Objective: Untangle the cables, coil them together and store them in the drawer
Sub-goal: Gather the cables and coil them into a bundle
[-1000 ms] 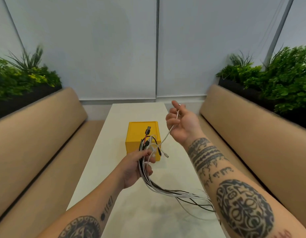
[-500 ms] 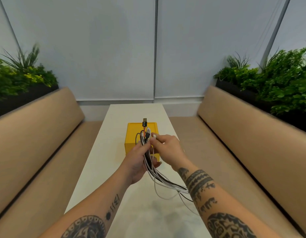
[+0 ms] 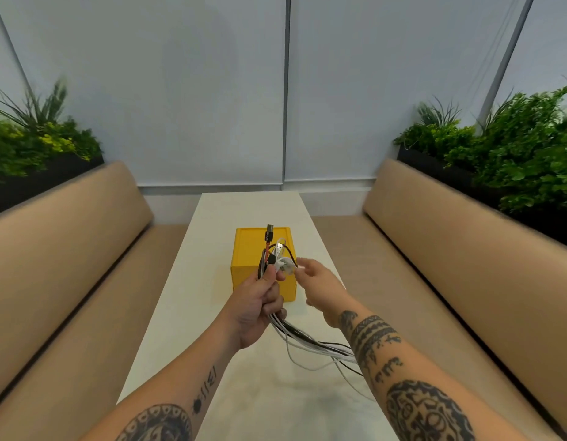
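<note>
My left hand [image 3: 258,305] grips a bundle of black and white cables [image 3: 311,340] upright above the white table [image 3: 212,237]. Their plug ends [image 3: 274,254] stick up above my fist, one on an orange-and-black lead. The loose lengths trail down to the right and pass under my right forearm. My right hand [image 3: 320,288] is just right of the plug ends, fingertips at a white cable loop; whether it pinches the loop is unclear. Behind the hands stands the yellow drawer box [image 3: 250,246], closed as far as I can see.
Tan padded benches [image 3: 84,265] run along both sides of the narrow table. Planters with green plants [image 3: 514,148] sit behind each backrest. A pale wall closes the far end.
My right hand dropped from a raised position holding a white cable end to the bundle, then shifted slightly right of the plugs. The left hand kept its grip on the bundle.
</note>
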The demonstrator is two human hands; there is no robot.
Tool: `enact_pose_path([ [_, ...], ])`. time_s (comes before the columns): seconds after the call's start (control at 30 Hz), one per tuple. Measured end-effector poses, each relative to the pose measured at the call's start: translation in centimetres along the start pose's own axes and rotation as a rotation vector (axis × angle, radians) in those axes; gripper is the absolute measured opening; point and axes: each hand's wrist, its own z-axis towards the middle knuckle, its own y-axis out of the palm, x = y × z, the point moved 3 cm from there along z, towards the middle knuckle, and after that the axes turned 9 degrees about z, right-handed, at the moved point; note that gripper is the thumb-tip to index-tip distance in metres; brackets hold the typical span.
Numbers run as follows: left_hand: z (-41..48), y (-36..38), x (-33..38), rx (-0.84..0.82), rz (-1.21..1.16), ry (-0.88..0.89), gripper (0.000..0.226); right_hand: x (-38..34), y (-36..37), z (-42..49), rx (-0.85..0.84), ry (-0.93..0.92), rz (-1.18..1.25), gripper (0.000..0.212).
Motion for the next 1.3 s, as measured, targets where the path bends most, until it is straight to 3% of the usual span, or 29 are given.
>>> enact_pose_path([
  [0.1,-0.1,-0.4,0.4,0.007,-0.028,-0.005,0.029,0.6,-0.4,0.3,-0.039,0.03,0.147,0.016],
  [0.27,0.0,-1.8,0.2,-0.025,0.034,-0.042,0.034,-1.7,-2.0,1.6,0.163,-0.186,0.141,0.004],
  [0.33,0.0,-1.9,0.0,-0.027,0.07,-0.055,0.036,-3.3,-2.5,1.5,0.204,-0.268,0.174,0.006],
  [0.47,0.0,-1.6,0.1,-0.056,0.148,-0.061,0.038,-6.2,-2.2,1.2,0.088,-0.354,0.29,0.021],
  [0.53,0.0,-1.5,0.2,-0.063,0.172,-0.066,0.039,-7.0,-2.1,1.0,0.058,-0.411,0.202,0.026],
  [0.67,-0.2,-1.4,0.4,-0.074,0.166,-0.079,0.041,-7.4,-2.2,0.7,0.012,-0.501,-0.227,0.026],
  [0.73,-0.1,-1.4,0.3,-0.077,0.153,-0.097,0.046,-7.4,-2.4,0.6,0.02,-0.529,-0.294,0.027],
  [0.93,0.0,-1.1,0.2,-0.128,0.077,-0.189,0.062,-7.0,-2.3,0.3,-0.102,-0.513,-0.291,0.025],
  [1.3,0.4,0.0,-0.4,-0.088,0.119,-0.164,0.036,-4.8,-2.2,-0.2,-0.181,-0.397,-0.248,0.008],
])
